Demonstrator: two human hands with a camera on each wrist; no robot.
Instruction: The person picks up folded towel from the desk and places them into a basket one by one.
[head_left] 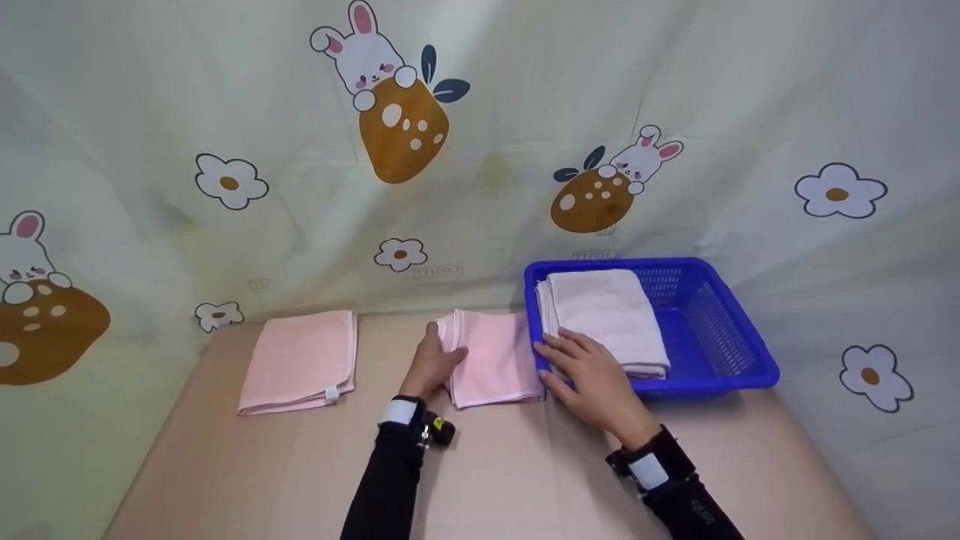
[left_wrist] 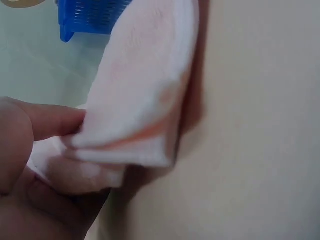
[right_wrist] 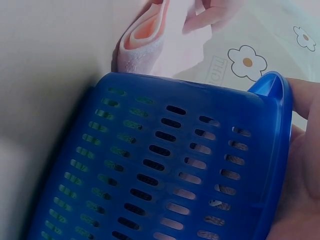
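Note:
A folded pink towel (head_left: 495, 356) lies just left of the blue basket (head_left: 750, 349), its right end close to the basket wall. My left hand (head_left: 435, 364) grips its left edge; in the left wrist view, the pink towel (left_wrist: 140, 85) has its folded layers between thumb and fingers. Over the basket's front left rim rests my right hand (head_left: 592, 382), fingers spread and fairly straight. Inside the basket, beside those fingers, is a folded white towel (head_left: 607, 319). The right wrist view shows the basket's slotted wall (right_wrist: 160, 165) with my right hand (right_wrist: 305, 170) along its rim.
A second folded pink towel (head_left: 300, 364) with a small white tag lies at the table's left. Behind the beige table (head_left: 300, 472) hangs a pale curtain (head_left: 495, 210) printed with rabbits and flowers. The basket stands near the back right, close to the curtain.

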